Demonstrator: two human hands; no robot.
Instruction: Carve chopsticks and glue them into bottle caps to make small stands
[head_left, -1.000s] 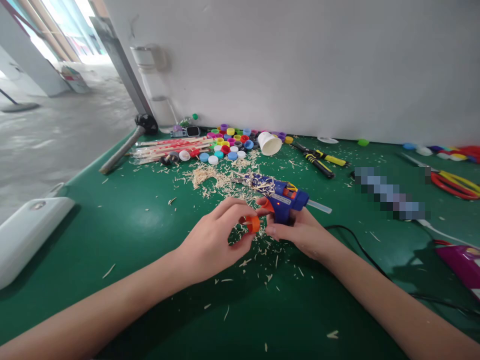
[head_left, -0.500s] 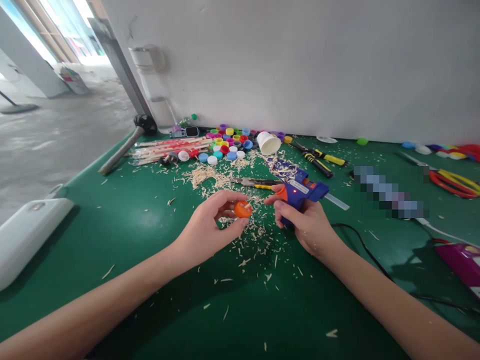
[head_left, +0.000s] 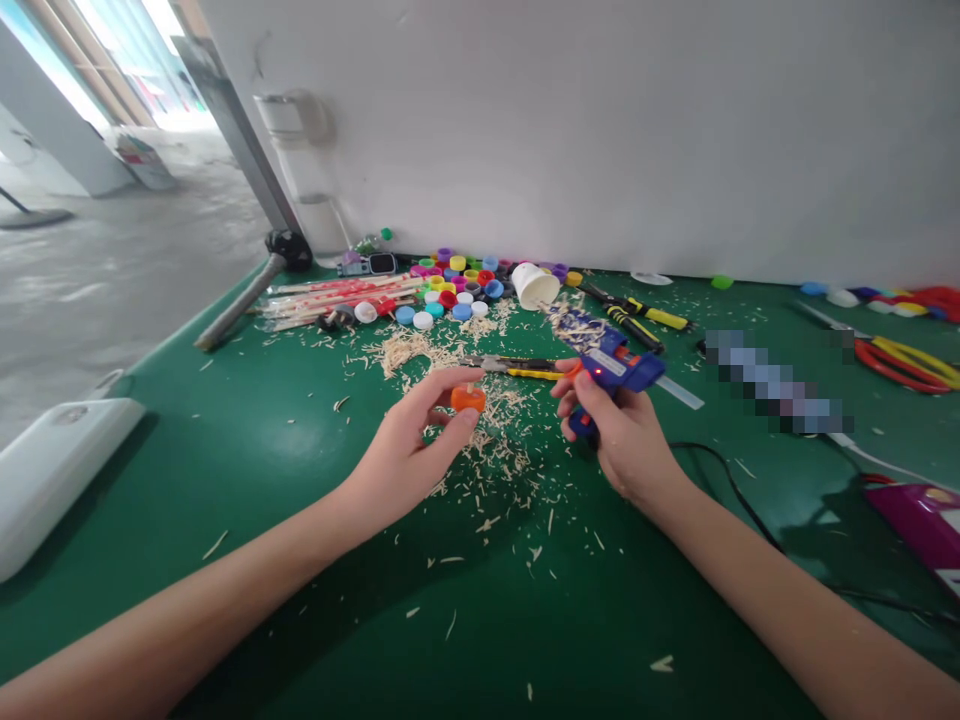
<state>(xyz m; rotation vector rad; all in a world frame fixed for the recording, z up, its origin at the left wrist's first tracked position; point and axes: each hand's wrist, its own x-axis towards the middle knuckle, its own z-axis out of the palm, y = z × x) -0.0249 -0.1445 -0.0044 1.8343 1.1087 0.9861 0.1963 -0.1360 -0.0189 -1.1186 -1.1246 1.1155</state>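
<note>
Head: left fingers (head_left: 433,386) curled, pinching orange cap (head_left: 468,400).

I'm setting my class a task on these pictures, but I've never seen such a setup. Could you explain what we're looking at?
There is no machine here: these are a person's bare hands, seen by a camera worn on the head, looking forward and down. The left hand has an orange cap in its grip, between thumb and fingers. The right hand holds a blue glue gun by its handle; a clear glue stick pokes out of the back. On the green table lie pale shavings, colourful bottle caps, a tipped white cup, yellow-and-black pliers and scissors with red and yellow handles.
</note>
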